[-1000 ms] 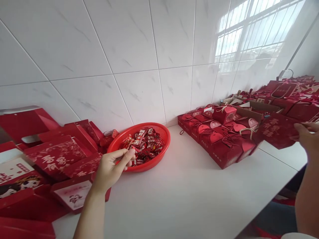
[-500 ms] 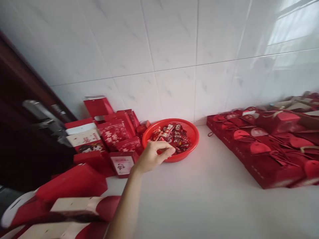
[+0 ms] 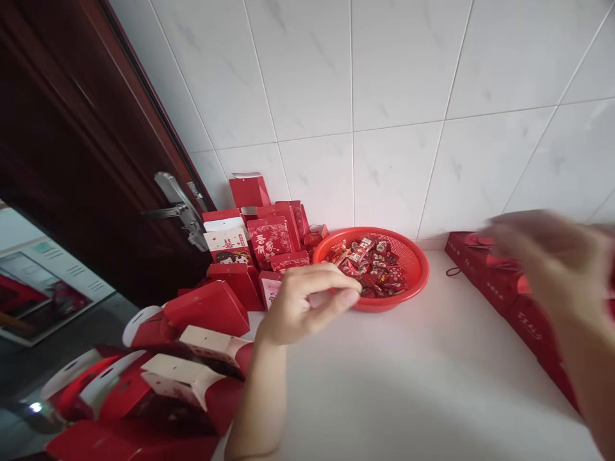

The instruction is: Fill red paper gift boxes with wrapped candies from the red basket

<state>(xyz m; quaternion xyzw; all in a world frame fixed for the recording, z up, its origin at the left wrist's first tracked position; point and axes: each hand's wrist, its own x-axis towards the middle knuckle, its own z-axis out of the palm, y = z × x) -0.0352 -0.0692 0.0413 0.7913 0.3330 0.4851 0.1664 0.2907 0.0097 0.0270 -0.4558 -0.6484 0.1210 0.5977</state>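
Observation:
My left hand (image 3: 305,304) hovers at the near left rim of a red plastic basket (image 3: 417,282), its thumb and index fingertips pressed together; what they pinch, if anything, is too small to see. Wrapped candies (image 3: 379,266) in red and brown wrappers lie inside the basket. On the right, my right hand (image 3: 557,262) is smeared by motion above a row of closed red boxes (image 3: 528,320), so its fingers and anything in them cannot be made out.
Red and white gift boxes (image 3: 206,378) stand open at the lower left. More red boxes (image 3: 269,243) lean against the tiled wall (image 3: 398,173). A dark door (image 3: 96,128) with a metal handle (image 3: 177,205) is at the left.
The view has turned left, showing more of the door and the left boxes. My right hand has come into view at the right. My left hand keeps its pinched shape near the basket.

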